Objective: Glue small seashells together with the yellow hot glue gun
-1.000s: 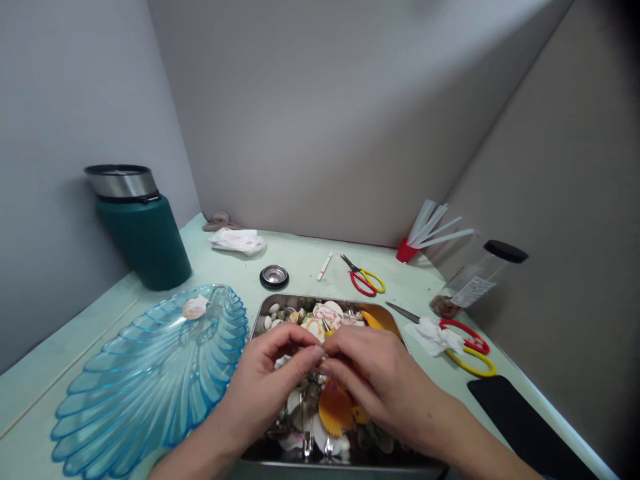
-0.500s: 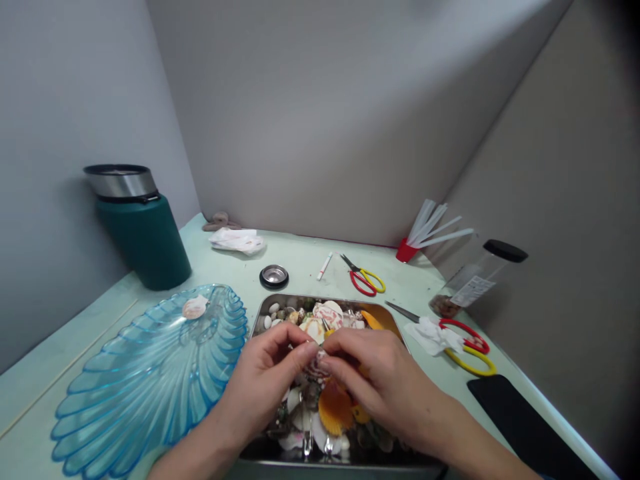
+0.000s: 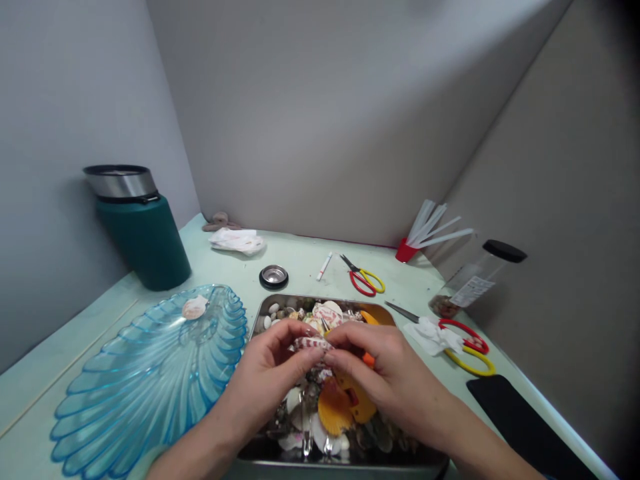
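Over the middle of the tray, my left hand (image 3: 273, 373) pinches one side of a red-and-white striped seashell (image 3: 311, 343). The fingers of my right hand (image 3: 383, 370) close on its other end, so both hands hold it together. Just below them lies a metal tray (image 3: 345, 465) filled with shells and stones. An orange scallop shell (image 3: 334, 408) shows under my fingers. Beside that shell is a yellow-orange object (image 3: 363, 405) with a slot, partly covered by my right hand; I cannot tell its kind.
Left of the tray is a blue shell-shaped dish (image 3: 150, 373) bearing a pale scallop shell (image 3: 195, 307). A green flask (image 3: 145, 240) stands behind. At right are scissors (image 3: 470, 360) with tissue, a clear jar (image 3: 470, 287) and a black strip (image 3: 525, 427). More scissors (image 3: 363, 277) lie behind the tray.
The striped shell has been turned between my fingertips and now shows more. My right hand has shifted slightly, uncovering more of the yellow-orange object. The other things stay where they were.
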The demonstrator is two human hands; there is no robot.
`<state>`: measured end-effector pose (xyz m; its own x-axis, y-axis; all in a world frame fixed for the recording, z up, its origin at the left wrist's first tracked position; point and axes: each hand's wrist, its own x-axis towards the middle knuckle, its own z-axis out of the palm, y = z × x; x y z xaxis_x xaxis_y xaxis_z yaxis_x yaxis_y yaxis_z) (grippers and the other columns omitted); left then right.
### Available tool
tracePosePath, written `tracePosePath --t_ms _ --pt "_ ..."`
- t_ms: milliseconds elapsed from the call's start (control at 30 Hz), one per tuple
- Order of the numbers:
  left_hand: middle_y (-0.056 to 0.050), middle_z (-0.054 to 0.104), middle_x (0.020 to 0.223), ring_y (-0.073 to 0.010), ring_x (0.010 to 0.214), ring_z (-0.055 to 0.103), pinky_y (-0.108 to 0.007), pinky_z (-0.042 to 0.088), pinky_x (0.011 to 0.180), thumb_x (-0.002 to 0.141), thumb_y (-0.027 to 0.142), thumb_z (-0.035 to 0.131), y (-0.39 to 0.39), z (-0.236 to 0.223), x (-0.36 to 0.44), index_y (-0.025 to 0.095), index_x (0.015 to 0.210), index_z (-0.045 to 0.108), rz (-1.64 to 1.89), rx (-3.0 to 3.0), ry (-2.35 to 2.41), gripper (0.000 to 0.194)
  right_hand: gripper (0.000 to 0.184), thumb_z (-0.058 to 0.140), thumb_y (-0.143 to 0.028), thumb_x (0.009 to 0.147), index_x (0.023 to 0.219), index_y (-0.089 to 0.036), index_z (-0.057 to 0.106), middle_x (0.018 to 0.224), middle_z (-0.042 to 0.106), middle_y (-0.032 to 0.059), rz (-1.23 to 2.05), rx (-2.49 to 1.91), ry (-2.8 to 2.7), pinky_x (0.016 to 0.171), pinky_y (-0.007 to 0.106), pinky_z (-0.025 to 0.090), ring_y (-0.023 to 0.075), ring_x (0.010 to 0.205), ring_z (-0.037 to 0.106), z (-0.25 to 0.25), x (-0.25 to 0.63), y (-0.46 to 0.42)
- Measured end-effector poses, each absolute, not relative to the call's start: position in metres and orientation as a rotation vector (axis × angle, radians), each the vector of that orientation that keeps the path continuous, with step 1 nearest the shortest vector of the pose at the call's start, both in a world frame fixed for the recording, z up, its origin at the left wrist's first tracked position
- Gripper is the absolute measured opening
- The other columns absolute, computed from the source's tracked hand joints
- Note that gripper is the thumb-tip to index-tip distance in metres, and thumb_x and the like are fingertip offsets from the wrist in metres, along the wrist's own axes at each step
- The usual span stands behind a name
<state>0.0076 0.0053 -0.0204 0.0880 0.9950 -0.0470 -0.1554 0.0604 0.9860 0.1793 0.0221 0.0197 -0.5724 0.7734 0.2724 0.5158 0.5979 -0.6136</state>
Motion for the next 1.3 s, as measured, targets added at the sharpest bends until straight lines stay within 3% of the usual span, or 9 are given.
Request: tracePosePath --t_ms 333,600,933,1300 --pt "0.001 0.066 0.066 -0.0101 0.054 0.055 -0.020 0.045 0.051 0.070 0.029 0.072 0.004 -0.017 0.007 0.017 0.075 0.068 1.161 1.074 1.071 0.014 0.012 0.056 -0.015 0.088 0.082 -0.019 0.066 0.076 0.066 -0.0021 0.796 -1.004 -2.280 0.067 0.024 0.043 0.0117 0.071 0.059 0.024 0.179 0.023" --pt "0.003 0.065 0.064 -0.0087 0.056 0.055 -0.018 0.045 0.055 0.071 0.026 0.073 0.003 -0.015 0.006 0.017 0.072 0.068 1.137 1.070 0.993 0.011 0.013 0.059 -0.012 0.085 0.079 -0.020 0.066 0.069 0.062 -0.0061 0.933 -0.979 -2.248 0.062 0.019 0.041 0.0087 0.065 0.056 0.028 0.185 0.023" --pt "0.003 0.065 0.065 -0.0085 0.057 0.055 -0.018 0.047 0.055 0.072 0.025 0.073 0.004 -0.021 0.004 0.017 0.074 0.066 1.160 0.997 0.896 0.011 0.015 0.055 -0.017 0.088 0.084 -0.019 0.069 0.067 0.061 -0.0037 1.130 -0.983 -2.239 0.057 0.017 0.040 0.0086 0.060 0.053 0.029 0.189 0.029" --pt "0.004 0.064 0.066 -0.0087 0.058 0.056 -0.018 0.046 0.056 0.073 0.026 0.072 0.002 -0.018 0.005 0.018 0.080 0.065 1.167 1.035 0.988 0.013 0.015 0.054 -0.016 0.089 0.081 -0.018 0.067 0.071 0.064 -0.0026 0.849 -0.953 -2.347 0.064 0.020 0.040 0.0094 0.066 0.056 0.032 0.183 0.023"
